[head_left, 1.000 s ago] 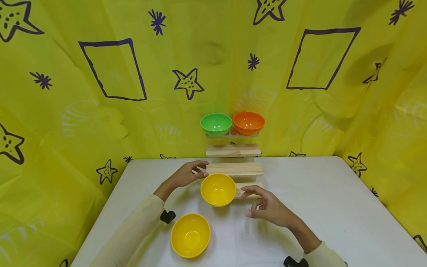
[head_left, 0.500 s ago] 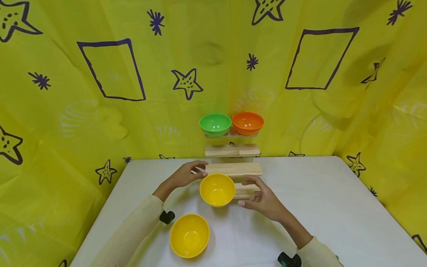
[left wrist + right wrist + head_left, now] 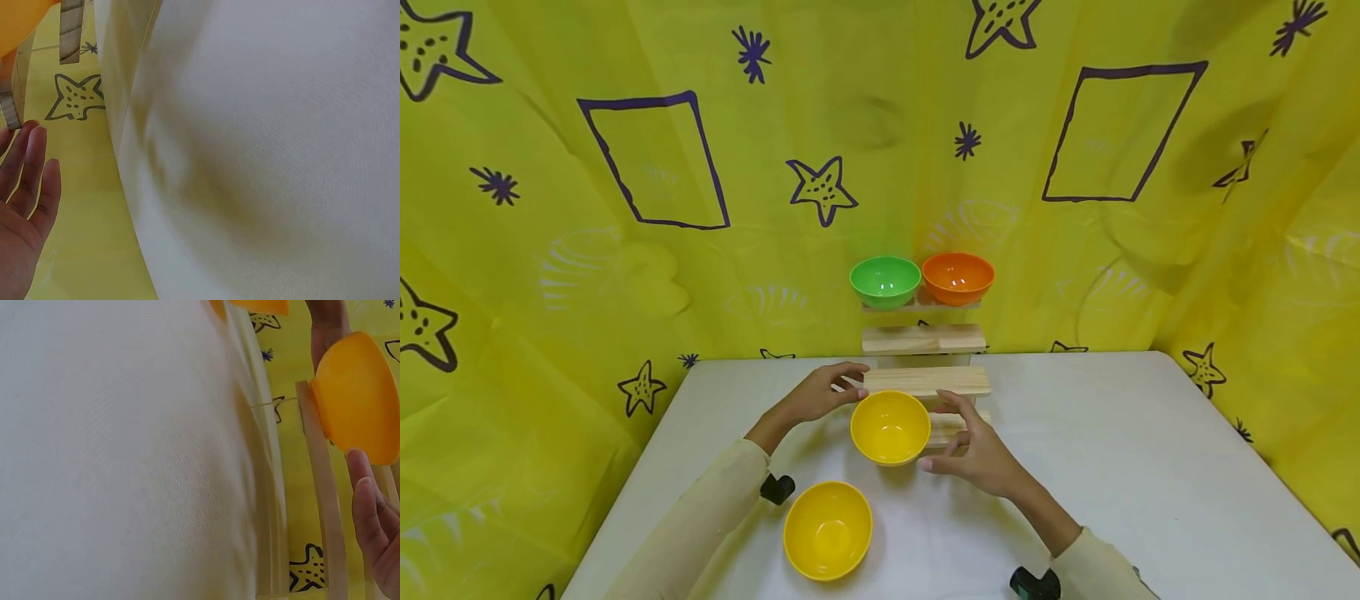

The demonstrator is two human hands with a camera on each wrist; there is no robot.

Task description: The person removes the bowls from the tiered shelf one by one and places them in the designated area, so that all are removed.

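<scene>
nothing in the right grip, with thumb and fingers loosely curved and well parted, just beside a smooth, glossy, round yellow bowl (touching or not, hard to tell). nothing in the left grip either, with fingers loosely outstretched by the end of a pale, straight-grained wooden step, close to the bowl's far left rim. set upright between both grips, on the low plank, with more wood rising right behind. in front, on the white bench, a second yellow bowl. higher up, side by side, a green bowl and an orange bowl. beyond, creased yellow sheeting with inked stars.
</scene>
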